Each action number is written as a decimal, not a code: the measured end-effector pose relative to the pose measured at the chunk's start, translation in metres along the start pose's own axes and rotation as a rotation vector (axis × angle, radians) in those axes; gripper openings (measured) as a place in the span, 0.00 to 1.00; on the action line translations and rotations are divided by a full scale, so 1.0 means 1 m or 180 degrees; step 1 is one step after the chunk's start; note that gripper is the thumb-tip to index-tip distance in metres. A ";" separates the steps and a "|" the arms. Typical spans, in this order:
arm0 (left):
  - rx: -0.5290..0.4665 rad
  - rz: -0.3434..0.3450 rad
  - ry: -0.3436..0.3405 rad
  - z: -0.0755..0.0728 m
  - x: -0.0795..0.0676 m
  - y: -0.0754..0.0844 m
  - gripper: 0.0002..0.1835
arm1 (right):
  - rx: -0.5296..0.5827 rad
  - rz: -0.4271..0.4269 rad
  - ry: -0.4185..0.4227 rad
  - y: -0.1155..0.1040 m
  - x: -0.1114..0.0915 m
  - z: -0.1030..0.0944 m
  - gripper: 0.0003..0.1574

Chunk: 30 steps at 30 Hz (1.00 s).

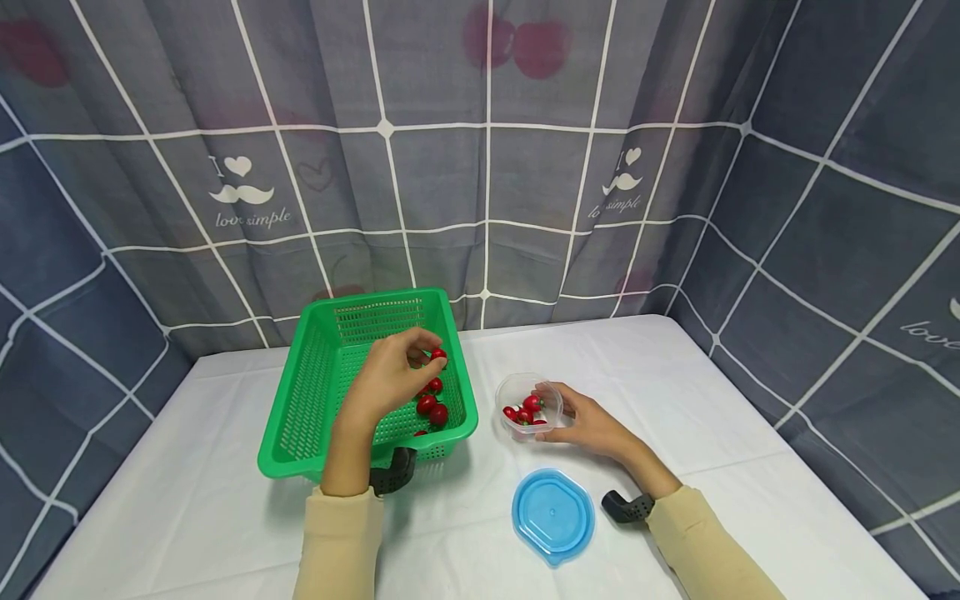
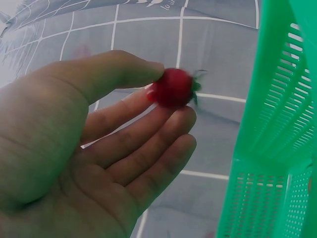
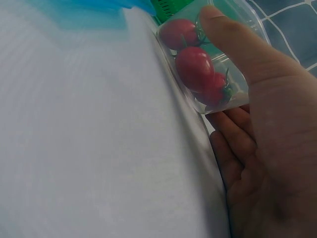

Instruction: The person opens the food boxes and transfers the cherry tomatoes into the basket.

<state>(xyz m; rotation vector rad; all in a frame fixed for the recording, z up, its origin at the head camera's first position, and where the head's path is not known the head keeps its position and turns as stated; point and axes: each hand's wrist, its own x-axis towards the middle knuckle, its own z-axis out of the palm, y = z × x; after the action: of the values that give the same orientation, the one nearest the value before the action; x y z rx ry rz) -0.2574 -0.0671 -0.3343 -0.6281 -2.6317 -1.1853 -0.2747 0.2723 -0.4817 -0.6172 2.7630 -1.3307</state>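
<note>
My left hand (image 1: pixel 393 371) pinches a red cherry tomato (image 2: pixel 173 88) with a green stem, between thumb and fingertips. In the head view that hand is over the right side of a green plastic basket (image 1: pixel 300 400). More cherry tomatoes (image 1: pixel 427 405) lie in the basket below it. My right hand (image 1: pixel 592 427) grips the side of a small clear plastic container (image 1: pixel 510 387) on the table, thumb at the near side. Several cherry tomatoes (image 3: pixel 194 68) rest inside the container.
A blue lid (image 1: pixel 553 515) lies flat on the white-covered table (image 1: pixel 465 550), in front of the container. Grey checked curtains (image 1: pixel 442 183) hang behind the table and at both sides.
</note>
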 end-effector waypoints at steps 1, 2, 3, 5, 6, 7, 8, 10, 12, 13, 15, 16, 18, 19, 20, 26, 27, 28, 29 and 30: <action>-0.0001 -0.0004 -0.0008 0.000 0.000 0.000 0.13 | -0.0001 0.0002 0.0002 0.000 0.000 0.000 0.54; -0.0003 -0.0011 -0.0016 0.000 0.000 0.000 0.14 | -0.0005 0.0001 0.0001 0.000 0.000 0.000 0.54; 0.0000 -0.0012 -0.0025 0.000 0.000 0.000 0.14 | -0.0003 -0.0002 0.0000 0.000 0.000 0.000 0.54; 0.0010 -0.0020 -0.0041 0.000 0.000 0.001 0.15 | -0.0009 0.0009 0.0002 0.000 0.000 0.000 0.54; 0.0011 -0.0028 -0.0054 0.000 0.000 0.001 0.15 | -0.0009 0.0009 0.0002 0.001 0.000 0.000 0.54; 0.0011 -0.0032 -0.0065 0.000 0.000 0.002 0.16 | -0.0006 0.0006 0.0001 0.001 0.000 0.000 0.54; 0.0016 -0.0033 -0.0067 0.001 0.000 0.002 0.16 | -0.0004 0.0000 -0.0001 0.001 0.000 0.000 0.54; 0.0016 -0.0041 -0.0074 0.001 0.001 0.003 0.16 | -0.0005 -0.0005 -0.0003 0.000 0.000 0.000 0.54; 0.0015 -0.0021 -0.0078 0.003 0.001 0.004 0.15 | -0.0015 -0.0015 -0.0007 0.000 0.000 0.000 0.54; 0.0023 -0.0002 -0.0082 0.004 0.001 0.005 0.15 | -0.0018 -0.0009 -0.0009 0.000 0.000 0.000 0.54; 0.0054 0.0041 -0.0104 0.007 0.003 0.007 0.14 | -0.0022 0.0017 -0.0009 0.000 -0.001 0.000 0.54; 0.0078 0.0079 -0.0119 0.010 0.004 0.007 0.14 | -0.0030 0.0017 -0.0009 0.000 -0.001 0.000 0.54; 0.0120 0.0142 -0.0162 0.016 0.006 0.009 0.14 | -0.0039 0.0028 -0.0006 0.000 -0.001 0.000 0.55; 0.0137 0.0168 -0.0186 0.020 0.007 0.011 0.14 | -0.0038 0.0038 -0.0004 0.000 -0.001 0.000 0.55; 0.0153 0.0190 -0.0209 0.024 0.008 0.012 0.13 | -0.0042 0.0041 -0.0006 0.000 -0.001 0.000 0.55; 0.0225 0.0247 -0.0320 0.047 0.011 0.024 0.14 | -0.0047 0.0079 -0.0018 -0.001 -0.001 0.000 0.56; 0.0234 0.0254 -0.0335 0.050 0.011 0.026 0.14 | -0.0040 0.0079 -0.0020 -0.002 -0.001 0.000 0.56; 0.0250 0.0266 -0.0352 0.054 0.011 0.028 0.15 | -0.0038 0.0056 -0.0021 -0.001 0.000 0.000 0.56; 0.0267 0.0285 -0.0371 0.057 0.011 0.029 0.15 | -0.0026 0.0074 -0.0021 -0.001 0.000 -0.001 0.56; 0.0279 0.0301 -0.0383 0.060 0.011 0.031 0.15 | -0.0026 0.0067 -0.0021 -0.001 0.000 -0.001 0.56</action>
<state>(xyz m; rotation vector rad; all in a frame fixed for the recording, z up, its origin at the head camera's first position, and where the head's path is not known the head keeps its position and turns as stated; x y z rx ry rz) -0.2534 -0.0002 -0.3499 -0.8210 -2.7009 -1.0300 -0.2749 0.2722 -0.4807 -0.5902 2.7632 -1.3115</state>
